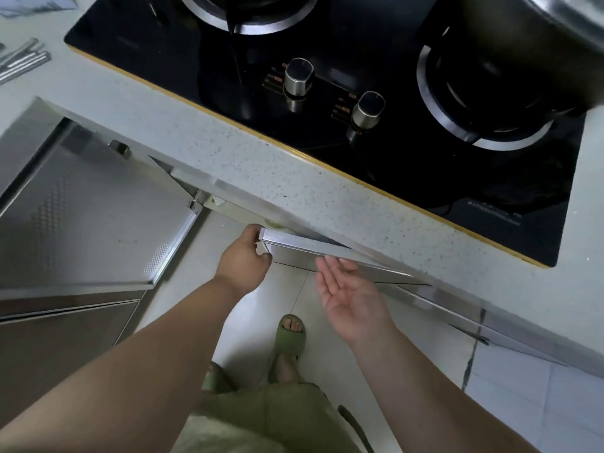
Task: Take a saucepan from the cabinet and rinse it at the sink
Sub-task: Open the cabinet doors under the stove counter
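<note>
Below the speckled countertop, a steel cabinet door stands slightly ajar. My left hand grips the door's free top corner, fingers curled around its edge. Just in front of the same door, my right hand hovers palm up with fingers spread and holds nothing. A second steel cabinet door to the left is swung wide. The cabinet's inside is hidden under the counter, and no saucepan shows there.
A black glass gas hob with two knobs sits in the counter. A large metal pot stands on its right burner. Metal utensils lie at the far left. White floor tiles and my green slippers are below.
</note>
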